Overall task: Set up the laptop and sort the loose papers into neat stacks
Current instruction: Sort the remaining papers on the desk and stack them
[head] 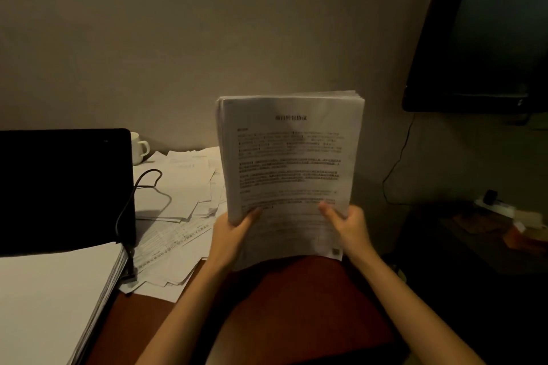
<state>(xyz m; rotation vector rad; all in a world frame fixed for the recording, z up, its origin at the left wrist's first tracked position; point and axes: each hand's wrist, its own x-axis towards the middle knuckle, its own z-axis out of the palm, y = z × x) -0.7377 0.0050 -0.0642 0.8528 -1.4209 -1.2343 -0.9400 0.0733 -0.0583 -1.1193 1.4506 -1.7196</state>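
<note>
The person holds a thick sheaf of printed pages [292, 169] upright at the centre of the view, its bottom edge just above the reddish-brown table [296, 305]. The left hand [234, 234] grips the sheaf's lower left edge, thumb lying across the front page and the fingers hidden behind. The right hand [348, 225] grips the lower right edge the same way, thumb on the front. The top page carries a bold heading and blocks of blurred text.

At 9 o'clock the laptop [62, 187] stands open with a dark screen, and a dark cable [130, 204] loops from its right side down to a plug near the screen's lower corner. At 8 o'clock a squared white paper stack [50, 299] lies in front of the screen. Between the laptop and the held sheaf, toward 10 o'clock, loose papers [178, 201] sprawl overlapping across the table. A white mug [138, 147] stands behind them beside the laptop's top corner. At 2 o'clock a dark wall-mounted screen [486, 38] hangs, a thin wire trailing below it.
</note>
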